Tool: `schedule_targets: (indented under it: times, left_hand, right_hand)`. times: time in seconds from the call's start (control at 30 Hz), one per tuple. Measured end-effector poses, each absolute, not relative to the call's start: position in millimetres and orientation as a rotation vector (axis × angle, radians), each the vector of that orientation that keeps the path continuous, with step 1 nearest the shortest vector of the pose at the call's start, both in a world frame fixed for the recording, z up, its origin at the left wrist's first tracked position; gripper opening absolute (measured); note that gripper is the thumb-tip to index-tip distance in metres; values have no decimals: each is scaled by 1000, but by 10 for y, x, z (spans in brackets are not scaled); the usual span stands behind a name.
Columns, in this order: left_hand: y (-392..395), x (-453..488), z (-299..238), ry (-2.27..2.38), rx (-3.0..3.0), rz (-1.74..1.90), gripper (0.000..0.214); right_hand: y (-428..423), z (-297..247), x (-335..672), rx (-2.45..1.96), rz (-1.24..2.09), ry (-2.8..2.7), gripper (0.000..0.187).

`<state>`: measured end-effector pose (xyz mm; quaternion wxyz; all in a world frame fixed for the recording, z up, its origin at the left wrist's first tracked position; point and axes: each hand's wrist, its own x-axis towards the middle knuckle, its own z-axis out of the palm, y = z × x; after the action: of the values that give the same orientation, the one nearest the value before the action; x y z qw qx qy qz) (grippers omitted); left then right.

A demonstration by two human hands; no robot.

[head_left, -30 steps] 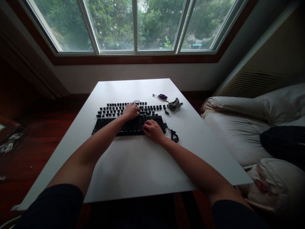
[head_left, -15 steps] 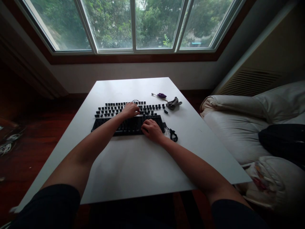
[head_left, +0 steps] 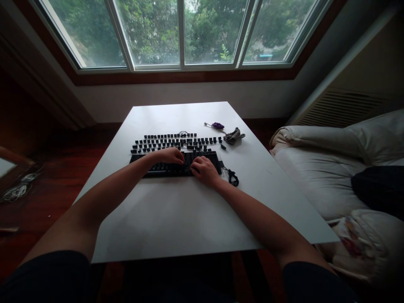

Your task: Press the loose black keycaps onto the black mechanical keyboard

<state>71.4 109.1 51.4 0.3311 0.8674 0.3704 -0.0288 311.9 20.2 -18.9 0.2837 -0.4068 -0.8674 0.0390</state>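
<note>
The left hand (head_left: 170, 155) lies with fingers curled over the middle of the keyboard (head_left: 188, 163). It cannot be told whether the fingers pinch anything. The keyboard is black, lies flat on the white table (head_left: 176, 219), and judged by its form is rigid and moderately light. Take hold at both short ends. Beyond it, just beside its far edge, lie the loose keycaps (head_left: 164, 142). These are likely light, hard and easily scattered, so pinch each by its side walls. The right hand (head_left: 204, 169) rests curled on the keyboard's right part. Its grip cannot be told either.

Count:
- keyboard: one
- keycaps: three rough rows, too small to count, plus one stray keycap (head_left: 223, 147)
- coiled cable (head_left: 232, 177): one
- purple item (head_left: 217, 125): one
- grey cloth (head_left: 234, 136): one
</note>
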Motion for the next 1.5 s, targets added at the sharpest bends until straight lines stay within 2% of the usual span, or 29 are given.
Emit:
schedule_targets:
  times: [0.5,0.83,1.1,1.5]
  left_hand:
    - [873,825,410,1191,2481,-44,26]
    - [585,842,339,1292,2706,182,22]
    - [480,822,341,1234,2687,360,20]
    - [480,746,319,1163,2742,314,21]
  right_hand:
    - [192,-189,3127,-1087,80,-2333,14]
    - [187,-185,3125,-1085,91,-2328,13]
    - [184,-179,3119,-1074,74,-2326,12]
    - [188,-181,3124,-1077,75,-2326,11]
